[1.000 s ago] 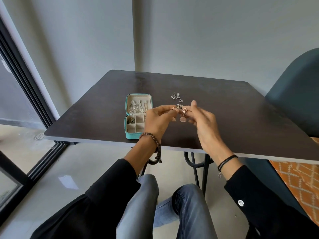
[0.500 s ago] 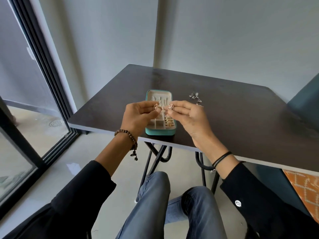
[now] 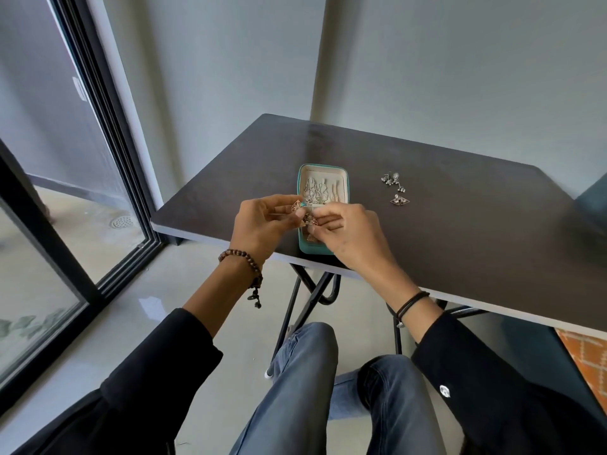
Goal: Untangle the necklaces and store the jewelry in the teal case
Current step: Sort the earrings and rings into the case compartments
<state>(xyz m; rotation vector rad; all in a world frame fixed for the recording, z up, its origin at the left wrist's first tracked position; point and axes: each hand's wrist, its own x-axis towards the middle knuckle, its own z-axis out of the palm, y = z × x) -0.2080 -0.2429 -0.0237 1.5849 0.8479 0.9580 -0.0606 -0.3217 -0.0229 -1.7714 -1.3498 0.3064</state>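
Observation:
The open teal case lies near the table's front edge, with silver chains hanging in its cream lid. Both my hands hover over its lower half and hide the compartments. My left hand pinches a small gold filigree earring between thumb and fingers. My right hand pinches a matching gold earring right beside it, fingertips nearly touching.
Loose silver earrings and a dark triangular earring lie on the dark table right of the case. A glass sliding door stands to the left. A teal chair sits at the right edge.
Both hands carried the gold earrings leftward from the table's middle to above the teal case. The view has swung left, so the case now sits under the hands.

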